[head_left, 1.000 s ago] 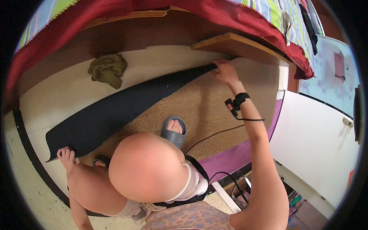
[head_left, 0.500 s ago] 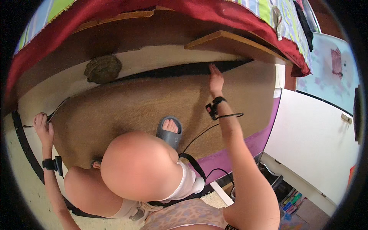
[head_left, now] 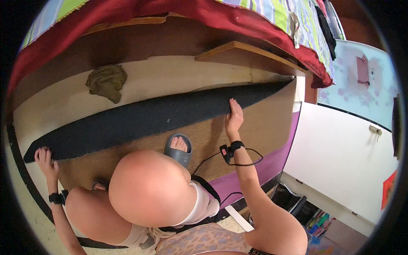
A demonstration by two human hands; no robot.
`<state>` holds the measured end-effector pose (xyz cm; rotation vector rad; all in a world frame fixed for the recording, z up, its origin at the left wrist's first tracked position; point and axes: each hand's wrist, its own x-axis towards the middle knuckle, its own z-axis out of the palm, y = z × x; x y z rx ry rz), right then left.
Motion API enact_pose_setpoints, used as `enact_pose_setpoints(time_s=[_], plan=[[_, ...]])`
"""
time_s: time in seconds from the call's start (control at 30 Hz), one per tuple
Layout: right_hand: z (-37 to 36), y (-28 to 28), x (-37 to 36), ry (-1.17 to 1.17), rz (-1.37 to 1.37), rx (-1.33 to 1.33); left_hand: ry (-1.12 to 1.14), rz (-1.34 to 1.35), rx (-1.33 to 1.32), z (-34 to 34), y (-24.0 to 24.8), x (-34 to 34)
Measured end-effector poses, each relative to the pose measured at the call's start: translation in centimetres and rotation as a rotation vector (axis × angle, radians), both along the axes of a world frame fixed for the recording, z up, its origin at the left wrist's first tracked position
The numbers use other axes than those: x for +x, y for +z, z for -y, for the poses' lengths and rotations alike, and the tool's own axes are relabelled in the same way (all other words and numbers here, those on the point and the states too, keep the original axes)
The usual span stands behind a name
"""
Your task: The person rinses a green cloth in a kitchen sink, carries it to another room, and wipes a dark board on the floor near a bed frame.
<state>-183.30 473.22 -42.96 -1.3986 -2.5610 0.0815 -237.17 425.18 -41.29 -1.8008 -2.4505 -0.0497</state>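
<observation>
A brown mat (head_left: 204,140) lies under my feet. Along its far side runs a wide black band (head_left: 140,123), which looks like the mat's underside folded over. At the band's left end, my left hand (head_left: 47,163) has its fingers bent around the mat's edge. My right hand (head_left: 233,119) rests near the band's near edge farther right, fingers stretched out together and pointing away from me. Both wrists wear black straps, and a cable hangs from the right one.
A crumpled olive cloth (head_left: 106,80) lies on the pale floor beyond the mat. A bed with a red-edged cover (head_left: 238,23) and wooden frame overhangs the far side. White cabinet doors (head_left: 335,157) stand at right, beside a bin of pens (head_left: 316,223). My grey slipper (head_left: 178,155) presses on the mat.
The black band has grown much wider, and its near edge has come toward me over the brown. My right hand has drawn nearer; my left hand has moved slightly nearer.
</observation>
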Motion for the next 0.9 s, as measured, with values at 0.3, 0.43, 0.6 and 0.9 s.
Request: enact_pose_setpoints(time_s=[0.3,0.43,0.6,0.9], plan=[[10.1,4.2,2.9,-0.116,0.079,-0.183,0.124,0.01,0.136,1.8,0.4,0.9],[13.4,4.2,4.8,-0.178,0.146,-0.342,0.335,0.112,-0.126,0.2,0.3,2.6],[16.6,0.5,7.4,-0.147,0.287,-0.498,0.409,0.244,-0.249,-1.5,1.1,6.3],[16.3,-4.5,11.4,0.071,0.567,-0.578,0.21,0.299,-0.284,-0.7,1.5,7.9]])
